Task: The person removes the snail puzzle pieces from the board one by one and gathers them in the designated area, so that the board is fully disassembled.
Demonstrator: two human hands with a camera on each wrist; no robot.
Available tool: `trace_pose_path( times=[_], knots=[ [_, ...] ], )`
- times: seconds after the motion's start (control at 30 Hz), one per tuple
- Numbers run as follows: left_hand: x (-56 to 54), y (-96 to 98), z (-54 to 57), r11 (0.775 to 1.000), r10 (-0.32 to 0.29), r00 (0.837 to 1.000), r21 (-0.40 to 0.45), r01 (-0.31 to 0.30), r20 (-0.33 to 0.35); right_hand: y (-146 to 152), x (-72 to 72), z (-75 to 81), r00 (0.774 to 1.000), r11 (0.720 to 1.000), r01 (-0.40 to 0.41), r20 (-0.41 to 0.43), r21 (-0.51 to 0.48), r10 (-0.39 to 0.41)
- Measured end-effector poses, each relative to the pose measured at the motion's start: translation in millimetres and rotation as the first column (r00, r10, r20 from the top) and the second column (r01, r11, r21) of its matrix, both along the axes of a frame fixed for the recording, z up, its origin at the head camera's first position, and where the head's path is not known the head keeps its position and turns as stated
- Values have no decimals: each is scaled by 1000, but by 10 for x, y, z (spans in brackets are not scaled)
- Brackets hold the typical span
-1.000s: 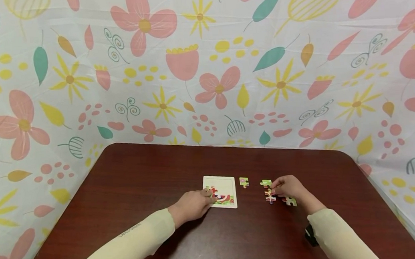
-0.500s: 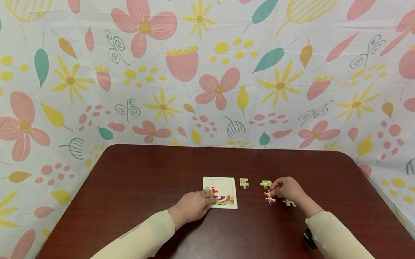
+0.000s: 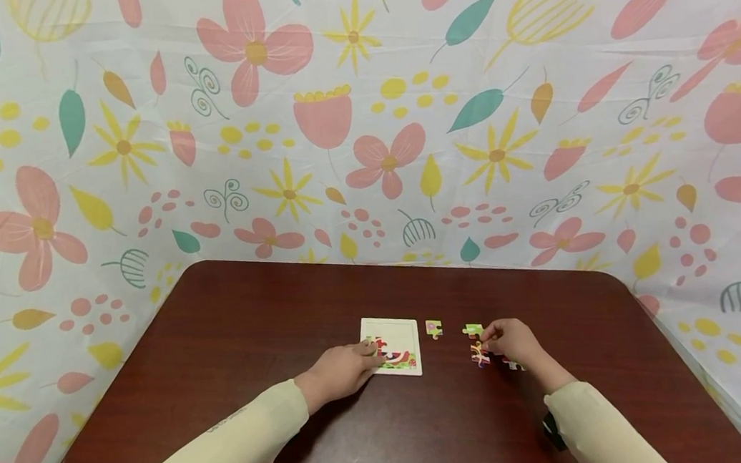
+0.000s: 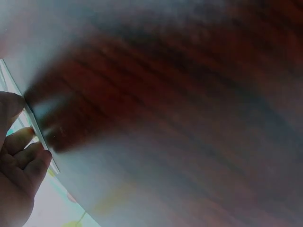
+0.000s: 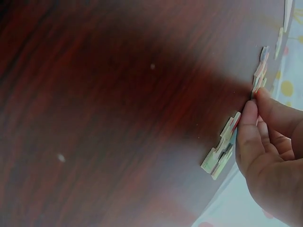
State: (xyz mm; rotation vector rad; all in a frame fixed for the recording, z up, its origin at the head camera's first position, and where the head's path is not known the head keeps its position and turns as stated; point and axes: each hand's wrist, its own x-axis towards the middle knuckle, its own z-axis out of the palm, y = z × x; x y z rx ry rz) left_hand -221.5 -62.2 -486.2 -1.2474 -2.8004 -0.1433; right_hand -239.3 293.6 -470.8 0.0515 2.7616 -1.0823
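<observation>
A left hand [image 3: 340, 371] masks the lower left corner of a puzzle board [image 3: 390, 329]; a right hand [image 3: 515, 342] partly hides a loose puzzle piece [image 3: 513, 366] and one end of the pinched piece [image 3: 480, 354]. Lettering [image 3: 226, 419] on the left sleeve [image 3: 243, 441] is illegible. The lower edge crops the counter [image 3: 273, 317], its surface blurred in the left wrist view.

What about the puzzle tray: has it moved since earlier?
No: in the head view, the tray keeps its place against the table's far edge; the whole picture shifts slightly.
</observation>
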Motion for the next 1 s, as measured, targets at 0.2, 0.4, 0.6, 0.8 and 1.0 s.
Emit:
trace_pose_path(
  times=[0.2,0.4,0.6,0.8,1.0],
  knots=[
    [10,-9,9,999,-6,1000,36,6,3,19,10,24,999,998,13,34,-64,-11],
    [35,-13,21,999,-6,1000,52,7,-9,27,7,36,998,994,12,56,-113,-5],
    [46,-32,-21,997,-7,1000,78,9,-26,10,-1,66,996,991,28,88,-133,-17],
    [20,-28,-38,995,-13,1000,94,15,-19,-30,-20,136,996,990,34,85,-137,-23],
    [21,-37,-44,998,-7,1000,70,8,-6,-203,-38,184,998,986,23,57,-162,-14]
  ],
)
